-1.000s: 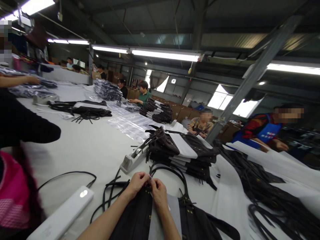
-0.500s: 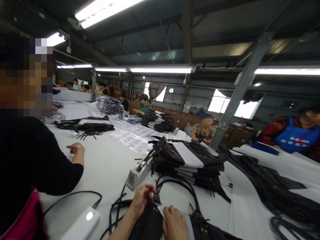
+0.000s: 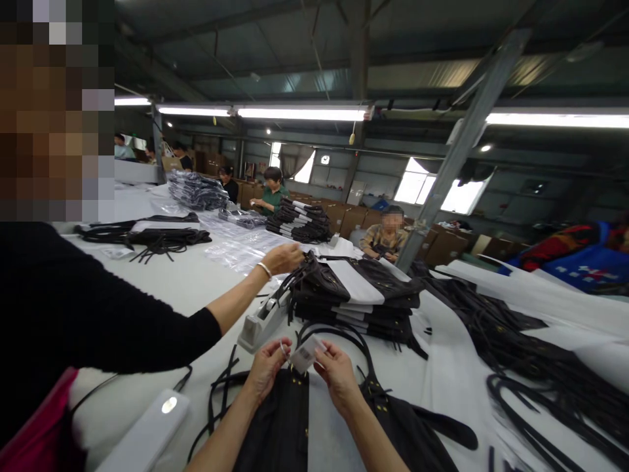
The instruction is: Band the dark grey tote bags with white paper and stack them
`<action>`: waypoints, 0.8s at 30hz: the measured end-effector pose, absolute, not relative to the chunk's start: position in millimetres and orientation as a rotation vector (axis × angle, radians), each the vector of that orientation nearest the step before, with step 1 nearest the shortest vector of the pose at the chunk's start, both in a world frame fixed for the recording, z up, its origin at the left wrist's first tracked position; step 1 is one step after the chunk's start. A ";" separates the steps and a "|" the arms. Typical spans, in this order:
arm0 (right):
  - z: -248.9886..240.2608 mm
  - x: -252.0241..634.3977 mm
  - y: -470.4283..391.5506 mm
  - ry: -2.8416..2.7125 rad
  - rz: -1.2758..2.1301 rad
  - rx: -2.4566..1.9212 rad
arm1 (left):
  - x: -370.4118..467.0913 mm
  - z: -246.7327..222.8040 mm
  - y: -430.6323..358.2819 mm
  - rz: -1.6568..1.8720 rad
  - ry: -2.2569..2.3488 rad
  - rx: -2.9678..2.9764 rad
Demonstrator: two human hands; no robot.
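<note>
The black bag (image 3: 275, 419) lies on the white table (image 3: 206, 288) directly in front of the person, a pale strip (image 3: 327, 426) across its middle and a looped handle (image 3: 363, 347) reaching away from it. Above its upper edge, the left hand (image 3: 268, 370) pinches a thin pale loop (image 3: 284, 349) between bent fingers, while the right hand (image 3: 337, 377) grips a small white tag (image 3: 304, 354) by its edge, narrow between thumb and fingers. To the left sits a long white device (image 3: 147, 432) with a lit spot and a black cable. Just beyond the hands, a tape dispenser (image 3: 258, 326) stands beside a stack of black bags (image 3: 363, 295). A co-worker's hand (image 3: 284, 259), wearing a bracelet, reaches to that stack's near-left corner; whether it touches is unclear. More dark bags (image 3: 491, 321) spread at right beside white sheets (image 3: 550, 295). Farther off are clear plastic sleeves (image 3: 233, 246), another banded stack (image 3: 299, 219) and a person in green (image 3: 273, 196).
</note>
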State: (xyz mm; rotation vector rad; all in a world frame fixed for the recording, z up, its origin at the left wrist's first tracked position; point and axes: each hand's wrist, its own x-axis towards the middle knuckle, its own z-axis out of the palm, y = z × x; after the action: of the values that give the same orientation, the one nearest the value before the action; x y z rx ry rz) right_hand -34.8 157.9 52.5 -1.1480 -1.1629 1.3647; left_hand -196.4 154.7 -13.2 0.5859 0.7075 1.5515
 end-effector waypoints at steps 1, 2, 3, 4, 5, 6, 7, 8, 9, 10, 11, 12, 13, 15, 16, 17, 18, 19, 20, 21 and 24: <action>51.8 -37.2 160.7 -1.203 1.353 -1.165 | -196.8 -13.1 154.5 1.551 0.704 0.590; 51.8 -39.8 163.5 -1.268 1.334 -1.186 | -197.0 -12.8 154.3 1.548 0.703 0.597; 52.4 -42.5 166.7 -1.340 1.320 -1.202 | -197.0 -12.2 154.1 1.543 0.704 0.606; 53.6 -45.8 170.3 -1.398 1.320 -1.205 | -196.7 -11.5 153.9 1.537 0.707 0.619; 54.9 -49.6 174.3 -1.472 1.314 -1.211 | -196.1 -10.5 153.8 1.529 0.712 0.635; 56.1 -54.1 178.6 -1.564 1.292 -1.226 | -195.3 -9.3 153.8 1.522 0.717 0.654; 57.1 -59.0 183.1 -1.670 1.244 -1.251 | -194.3 -7.8 154.0 1.513 0.719 0.675; 57.7 -64.2 187.4 -1.772 1.174 -1.281 | -193.3 -6.4 154.4 1.502 0.722 0.709; 57.8 -69.4 191.4 -1.853 1.091 -1.315 | -192.2 -5.0 155.1 1.499 0.742 0.761; 57.3 -74.4 194.8 -1.905 1.009 -1.346 | -191.4 -3.8 156.1 1.507 0.780 0.822; 56.5 -78.7 197.4 -1.920 0.944 -1.371 | -191.0 -3.0 157.2 1.522 0.833 0.884; 55.5 -82.2 198.8 -1.901 0.904 -1.390 | -191.2 -2.4 158.4 1.544 0.899 0.938; 54.6 -84.4 198.9 -1.887 0.857 -1.411 | -192.2 -2.0 159.2 1.573 0.973 0.976; 53.6 -84.4 194.6 -1.851 0.772 -1.449 | -196.8 -1.1 158.7 1.638 1.124 0.977; 53.8 -82.0 190.3 -1.834 0.739 -1.465 | -200.3 -0.3 156.9 1.666 1.199 0.956; 54.7 -78.0 184.9 -1.825 0.708 -1.480 | -204.7 0.7 154.2 1.690 1.281 0.935; 56.2 -72.1 178.7 -1.827 0.684 -1.492 | -209.7 1.8 150.7 1.705 1.361 0.917; 58.2 -64.4 172.0 -1.836 0.667 -1.502 | -215.3 2.8 146.6 1.707 1.428 0.905; 60.6 -54.9 164.9 -1.848 0.651 -1.516 | -221.1 3.7 142.2 1.696 1.479 0.902; 63.4 -43.5 157.5 -1.858 0.634 -1.530 | -226.9 4.3 137.5 1.678 1.514 0.903; 72.4 -2.3 134.5 -1.851 0.585 -1.571 | -240.4 4.9 123.0 1.578 1.552 0.889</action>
State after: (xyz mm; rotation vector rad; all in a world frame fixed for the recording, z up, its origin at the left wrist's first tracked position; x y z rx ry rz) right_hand -2.3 134.5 72.4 -1.5709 -1.8505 0.5848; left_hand -240.4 123.0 4.9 0.8893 1.5522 1.5784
